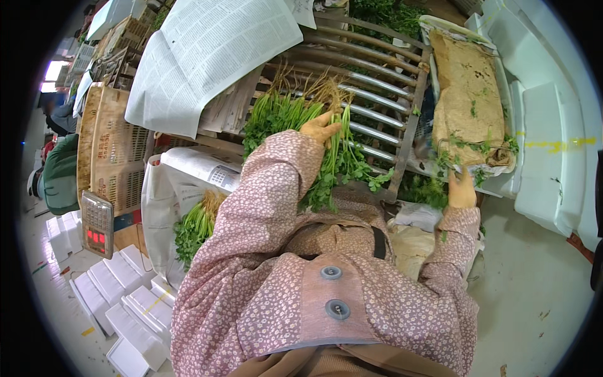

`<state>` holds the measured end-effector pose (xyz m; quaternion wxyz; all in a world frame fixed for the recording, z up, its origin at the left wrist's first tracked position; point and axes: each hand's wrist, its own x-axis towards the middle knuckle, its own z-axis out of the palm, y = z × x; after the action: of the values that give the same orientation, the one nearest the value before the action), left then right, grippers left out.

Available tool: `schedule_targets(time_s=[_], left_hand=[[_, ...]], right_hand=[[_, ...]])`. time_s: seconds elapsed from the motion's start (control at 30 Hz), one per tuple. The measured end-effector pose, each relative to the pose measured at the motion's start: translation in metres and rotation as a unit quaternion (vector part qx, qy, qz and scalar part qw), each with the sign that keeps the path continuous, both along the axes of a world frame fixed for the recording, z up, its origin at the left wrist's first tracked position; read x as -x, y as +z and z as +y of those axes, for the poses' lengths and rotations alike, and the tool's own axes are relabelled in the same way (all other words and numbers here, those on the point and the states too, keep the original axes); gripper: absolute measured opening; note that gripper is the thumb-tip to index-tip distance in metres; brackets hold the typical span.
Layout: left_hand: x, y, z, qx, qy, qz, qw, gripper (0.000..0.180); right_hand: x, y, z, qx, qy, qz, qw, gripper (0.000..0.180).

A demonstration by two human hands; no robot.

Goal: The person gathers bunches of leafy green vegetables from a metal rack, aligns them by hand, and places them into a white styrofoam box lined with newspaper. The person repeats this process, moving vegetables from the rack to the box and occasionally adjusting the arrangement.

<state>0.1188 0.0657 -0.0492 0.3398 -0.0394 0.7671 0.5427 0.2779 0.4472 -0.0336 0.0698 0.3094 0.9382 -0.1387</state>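
My left hand (321,127) is closed around the stems of a bunch of coriander (338,164), its pale roots pointing away from me and its leaves hanging toward my lap. More rooted coriander (282,113) lies just left of that hand on a slatted rack (383,116) of metal and wooden bars. Off to the right, my right hand (462,190) is closed, its fingertips pinched at a thin green sprig (445,161) by the near edge of a cloth-lined box (510,164). The fingertips are small and partly hidden by greens.
Printed newspaper (213,53) covers the far left of the rack. Left of me sit another bunch of coriander (196,231), a scale display (98,225), a plastic crate (119,151) and white foam boxes (116,283). Brown sacking (468,94) fills the right box, beside white foam containers (549,125).
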Motion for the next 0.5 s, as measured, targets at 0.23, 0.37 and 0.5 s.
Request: schedule_targets(time_s=[0.23,0.37,0.5], left_hand=[[-0.024,0.0,0.009,0.036,0.023,0.003,0.999,0.042],[-0.022,0.007,-0.004,-0.094,0.046,-0.009,0.995,0.04],[-0.014,0.049,-0.011,-0.149,0.225,-0.091,0.959,0.028]], right_hand=[[0.136,0.023,-0.202,0.371,0.24,0.086,0.893,0.044],[0.134,-0.009,-0.21,0.599,0.118,0.113,0.784,0.033],[0.108,-0.042,-0.16,0.658,-0.006,0.191,0.729,0.024]])
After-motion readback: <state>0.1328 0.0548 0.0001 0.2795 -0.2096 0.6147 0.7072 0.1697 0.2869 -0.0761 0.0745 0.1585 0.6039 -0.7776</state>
